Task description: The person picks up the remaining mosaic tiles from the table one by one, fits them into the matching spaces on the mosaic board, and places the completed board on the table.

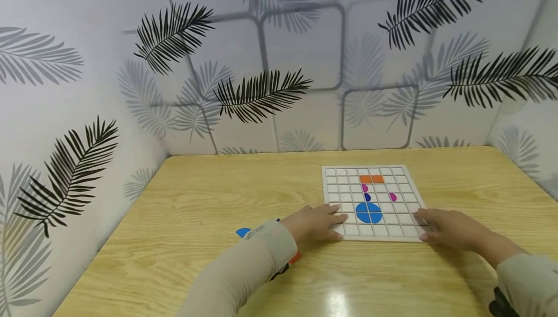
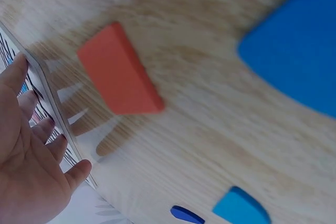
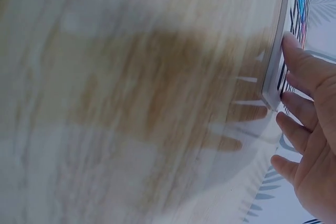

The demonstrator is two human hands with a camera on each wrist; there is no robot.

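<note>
A: What do we see at the left hand [image 1: 317,221]?

B: We see that its fingers are spread, and they rest at the left edge of the white grid board [image 1: 394,217], which lies on the surface [image 1: 196,196].

A: And the right hand [image 1: 451,227]?

B: Its fingers are also apart; they touch the right edge of the board, near the corner closer to us.

A: Which shapes do we find on the board?

B: We find a blue circle [image 1: 363,208] in four quarters, two orange squares [image 1: 366,179] side by side, two pink shapes [image 1: 393,197] and one dark blue shape [image 1: 368,197].

A: Are there others?

B: Yes, near the left sleeve [image 1: 261,259], we see a red-orange piece [image 2: 118,74] and some blue pieces [image 2: 299,51] lying loose.
</note>
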